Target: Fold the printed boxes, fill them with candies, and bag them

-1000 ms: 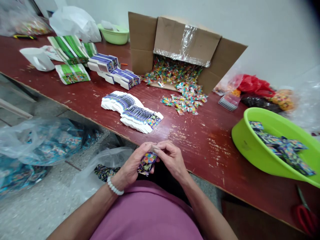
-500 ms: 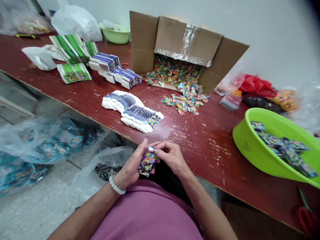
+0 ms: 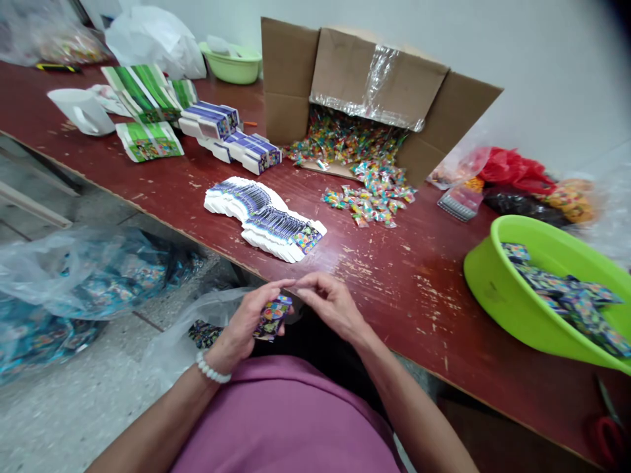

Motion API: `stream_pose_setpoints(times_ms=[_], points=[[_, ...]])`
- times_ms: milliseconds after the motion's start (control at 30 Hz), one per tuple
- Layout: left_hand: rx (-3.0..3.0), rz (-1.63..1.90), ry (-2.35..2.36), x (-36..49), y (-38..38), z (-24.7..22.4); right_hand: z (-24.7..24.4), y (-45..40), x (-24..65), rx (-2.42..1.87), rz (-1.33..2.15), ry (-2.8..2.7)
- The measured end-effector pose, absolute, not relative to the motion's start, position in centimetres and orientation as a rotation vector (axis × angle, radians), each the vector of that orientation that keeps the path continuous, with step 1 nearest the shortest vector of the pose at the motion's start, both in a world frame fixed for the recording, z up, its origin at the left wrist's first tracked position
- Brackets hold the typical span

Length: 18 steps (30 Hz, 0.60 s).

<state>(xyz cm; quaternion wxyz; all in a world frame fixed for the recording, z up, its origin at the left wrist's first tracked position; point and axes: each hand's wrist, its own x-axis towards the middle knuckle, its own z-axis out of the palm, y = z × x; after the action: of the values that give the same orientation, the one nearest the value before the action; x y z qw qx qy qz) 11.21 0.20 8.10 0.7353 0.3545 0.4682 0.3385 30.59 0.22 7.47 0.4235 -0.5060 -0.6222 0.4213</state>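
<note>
My left hand (image 3: pixel 244 322), a pale bead bracelet at its wrist, is wrapped round a small purple printed carton (image 3: pixel 272 316) held over my lap at the table's edge. My right hand (image 3: pixel 331 305) is just to the right, off the carton. Its fingers are bent and a little apart from the thumb, and I see nothing between them. Beyond both hands, a fanned row of flat purple-and-white cartons (image 3: pixel 266 220) lies on the table. Small wrapped candies (image 3: pixel 369 194) spill out behind it from a cardboard box (image 3: pixel 374 79).
On the right stands a green basin (image 3: pixel 493 289) with several dark packets, and red-handled scissors (image 3: pixel 606 433) lie near the edge. Bundled green cartons (image 3: pixel 148 141), purple bundles (image 3: pixel 251 151) and a white mug (image 3: pixel 81 112) sit at left. Bags of packets (image 3: pixel 123 276) are on the floor.
My right hand has come off the carton's top end, whose white flap no longer shows. My left hand has shifted slightly left with the carton, now tilted more.
</note>
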Motion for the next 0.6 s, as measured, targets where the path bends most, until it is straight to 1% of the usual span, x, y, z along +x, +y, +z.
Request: stream_pose_setpoints(times_ms=[33, 100, 167, 233, 333, 433, 500, 600], points=[[0.855, 0.753, 1.122, 10.2, 0.2, 7.6, 7.4, 1.7, 31.0, -1.372, 1.001, -1.512], [1.022, 0.740, 1.357, 7.8, 0.2, 6.3, 7.2, 5.1, 32.1, -1.551, 0.791, -1.482], [1.273, 0.658, 1.580, 5.1, 0.2, 4.5, 7.0, 8.5, 33.1, -1.666, 0.595, -1.542], [1.489, 0.595, 1.705, 2.7, 0.3, 2.6, 6.7, 11.2, 33.8, -1.771, 0.505, -1.635], [1.507, 0.624, 1.774, 0.6, 0.5, 0.8, 6.0, 13.2, 33.9, -1.922, 0.464, -1.776], [1.399, 0.722, 1.760, 0.6, 0.9, 0.8, 5.3, 13.6, 33.7, -1.969, 0.444, -1.800], [1.379, 0.817, 1.711, 1.6, 1.1, 1.7, 4.8, 13.6, 33.6, -1.942, 0.462, -1.674], [1.409, 0.951, 1.622, 3.6, 1.3, 3.9, 4.4, 13.3, 33.8, -1.748, 0.611, -1.328]])
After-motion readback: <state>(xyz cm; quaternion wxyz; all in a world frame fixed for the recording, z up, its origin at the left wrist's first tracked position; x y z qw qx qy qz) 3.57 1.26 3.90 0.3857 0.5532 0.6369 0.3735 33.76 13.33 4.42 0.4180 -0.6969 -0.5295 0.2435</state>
